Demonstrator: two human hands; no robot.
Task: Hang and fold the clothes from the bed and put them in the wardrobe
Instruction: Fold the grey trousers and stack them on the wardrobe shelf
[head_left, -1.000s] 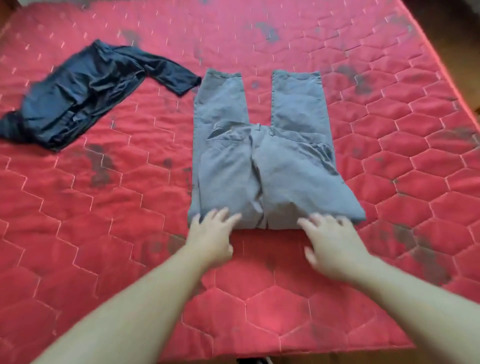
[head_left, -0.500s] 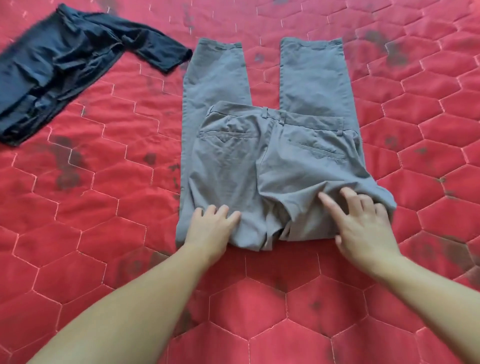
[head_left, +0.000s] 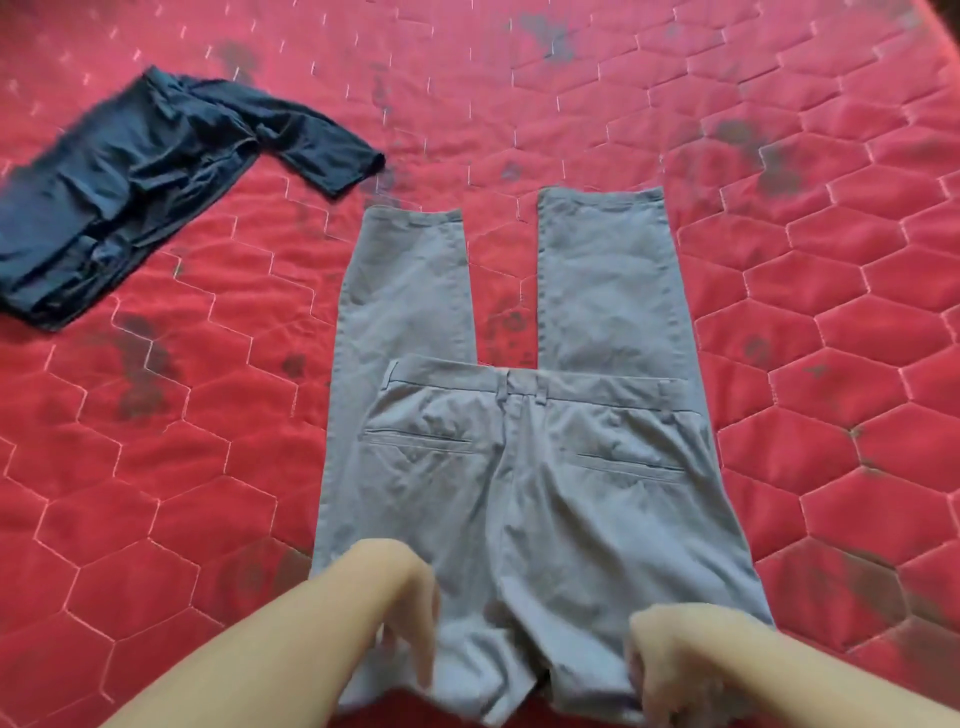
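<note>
Grey trousers (head_left: 524, 467) near fold now gripped, both hands' fingers (head_left: 423, 649) curled under

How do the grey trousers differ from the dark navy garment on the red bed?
The grey cotton trousers lie flat, folded once, both hands at their near edge; the dark navy garment lies crumpled and untouched, far left. The trousers are paler. Both rest on the red quilted bedcover.

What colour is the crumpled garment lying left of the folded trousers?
Dark navy blue, plain with no pattern; the garment shows clearly in the head view.
</note>
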